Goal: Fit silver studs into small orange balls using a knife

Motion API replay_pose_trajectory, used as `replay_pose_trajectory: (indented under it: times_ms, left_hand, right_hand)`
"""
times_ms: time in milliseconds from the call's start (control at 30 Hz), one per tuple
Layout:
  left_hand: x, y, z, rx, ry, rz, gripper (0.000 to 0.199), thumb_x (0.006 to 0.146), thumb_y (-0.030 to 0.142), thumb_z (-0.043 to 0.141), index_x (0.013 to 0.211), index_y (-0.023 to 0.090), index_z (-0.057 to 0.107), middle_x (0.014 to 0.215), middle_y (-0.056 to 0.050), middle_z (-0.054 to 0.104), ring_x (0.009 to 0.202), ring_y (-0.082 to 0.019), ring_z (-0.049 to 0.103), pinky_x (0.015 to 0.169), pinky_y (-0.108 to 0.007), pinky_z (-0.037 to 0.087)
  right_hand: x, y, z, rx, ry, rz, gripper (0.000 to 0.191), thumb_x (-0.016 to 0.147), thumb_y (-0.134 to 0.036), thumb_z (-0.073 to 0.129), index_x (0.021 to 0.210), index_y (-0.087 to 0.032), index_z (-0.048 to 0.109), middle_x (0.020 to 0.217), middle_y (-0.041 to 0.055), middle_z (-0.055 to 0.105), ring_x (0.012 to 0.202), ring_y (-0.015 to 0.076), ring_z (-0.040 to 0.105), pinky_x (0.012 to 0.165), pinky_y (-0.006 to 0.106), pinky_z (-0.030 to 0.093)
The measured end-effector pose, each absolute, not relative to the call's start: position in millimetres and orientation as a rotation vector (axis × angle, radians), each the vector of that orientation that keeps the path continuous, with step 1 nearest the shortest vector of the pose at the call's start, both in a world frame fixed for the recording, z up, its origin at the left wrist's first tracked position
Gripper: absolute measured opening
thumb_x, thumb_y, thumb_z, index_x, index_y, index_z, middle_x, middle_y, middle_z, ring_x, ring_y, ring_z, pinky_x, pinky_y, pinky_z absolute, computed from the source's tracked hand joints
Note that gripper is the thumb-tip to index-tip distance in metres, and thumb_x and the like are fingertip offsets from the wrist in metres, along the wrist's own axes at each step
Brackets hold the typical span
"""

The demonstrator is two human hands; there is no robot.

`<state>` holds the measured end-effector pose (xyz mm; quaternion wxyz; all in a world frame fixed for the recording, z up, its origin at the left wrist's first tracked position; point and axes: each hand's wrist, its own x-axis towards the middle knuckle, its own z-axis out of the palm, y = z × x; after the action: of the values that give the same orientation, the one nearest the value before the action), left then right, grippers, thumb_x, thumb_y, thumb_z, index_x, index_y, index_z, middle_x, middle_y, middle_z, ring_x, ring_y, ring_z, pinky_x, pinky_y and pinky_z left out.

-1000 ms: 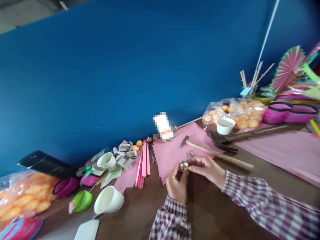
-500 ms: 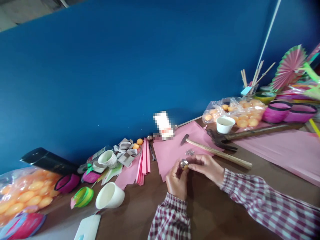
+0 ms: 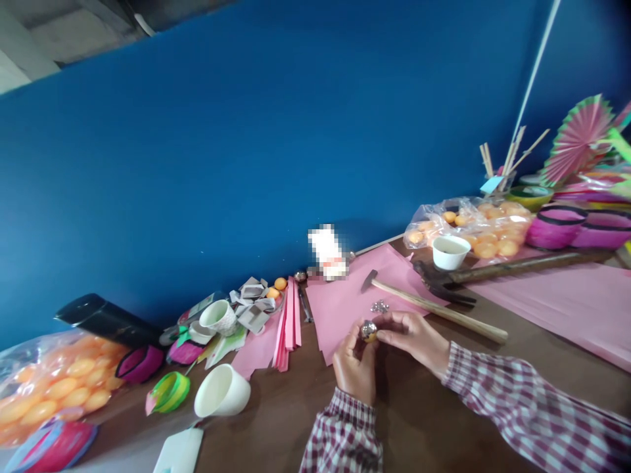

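Observation:
My left hand (image 3: 355, 368) grips a small orange ball (image 3: 368, 330) between thumb and fingers. Shiny silver pieces cover the ball's top, and orange shows at its lower edge. My right hand (image 3: 411, 335) is closed in a pinch right against the ball's side. Whatever its fingertips hold, if anything, is too small to make out. Just beyond the hands, a little heap of shiny silver bits (image 3: 379, 307) lies on pink paper (image 3: 340, 302). Behind my right hand rests a small hammer (image 3: 438, 307) with a wooden handle, its head on the paper.
A claw hammer (image 3: 513, 266), a white cup (image 3: 451, 253) and bagged orange balls (image 3: 486, 246) lie to the right. On the left are another white cup (image 3: 223, 391), a green-yellow roll (image 3: 168, 393) and a bag of orange balls (image 3: 64, 387). A blue wall (image 3: 246, 144) rises behind.
The whole view has shifted slightly, so everything sits a little lower and farther right. Both hands stay at the ball with nearly the same grip.

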<state>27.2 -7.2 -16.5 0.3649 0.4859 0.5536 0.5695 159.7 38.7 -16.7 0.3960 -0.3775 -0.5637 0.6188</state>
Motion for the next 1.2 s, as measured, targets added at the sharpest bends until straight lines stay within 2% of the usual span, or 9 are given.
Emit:
replay_pose_trajectory:
  times_ms: [167, 600, 867, 1200]
  left_hand:
    - [29.4, -9.5, -13.1, 1.248, 1.435, 1.451, 0.041, 0.067, 0.016, 0.06, 0.108, 0.015, 0.058, 0.097, -0.007, 0.066, 0.089, -0.022, 0.061, 0.083, -0.037, 0.047]
    - [25.8, -3.2, -14.6, 1.029, 1.281, 1.479, 0.044, 0.063, 0.018, 0.066, 0.106, 0.013, 0.058, 0.107, -0.01, 0.062, 0.098, -0.023, 0.058, 0.088, -0.037, 0.045]
    - [26.0, -3.8, -16.2, 1.03, 1.191, 1.479, 0.043, 0.069, 0.027, 0.062, 0.108, 0.012, 0.053, 0.108, -0.012, 0.061, 0.101, -0.023, 0.056, 0.089, -0.036, 0.044]
    - [27.2, -3.4, -12.9, 1.037, 1.284, 1.525, 0.037, 0.069, 0.032, 0.061, 0.1, 0.012, 0.057, 0.096, -0.011, 0.064, 0.089, -0.02, 0.06, 0.082, -0.034, 0.048]
  right_hand:
    - [157.9, 38.1, -17.5, -0.966, -1.41, 1.554, 0.033, 0.065, -0.034, 0.064, 0.09, -0.013, 0.058, 0.09, 0.0069, 0.065, 0.086, 0.0206, 0.06, 0.078, 0.035, 0.049]
    - [157.1, 37.5, -9.6, -0.921, -1.433, 1.455, 0.03, 0.067, -0.033, 0.064, 0.09, -0.014, 0.06, 0.089, 0.006, 0.065, 0.088, 0.0199, 0.06, 0.082, 0.034, 0.047]
    - [156.2, 35.8, -12.8, -0.895, -1.428, 1.415, 0.028, 0.068, -0.033, 0.063, 0.09, -0.015, 0.06, 0.088, 0.0056, 0.065, 0.085, 0.019, 0.06, 0.079, 0.033, 0.048]
    - [152.5, 22.8, -1.0, -0.876, -1.546, 1.269, 0.023, 0.073, -0.033, 0.058, 0.09, -0.018, 0.058, 0.083, 0.0034, 0.063, 0.077, 0.0165, 0.06, 0.07, 0.029, 0.05]
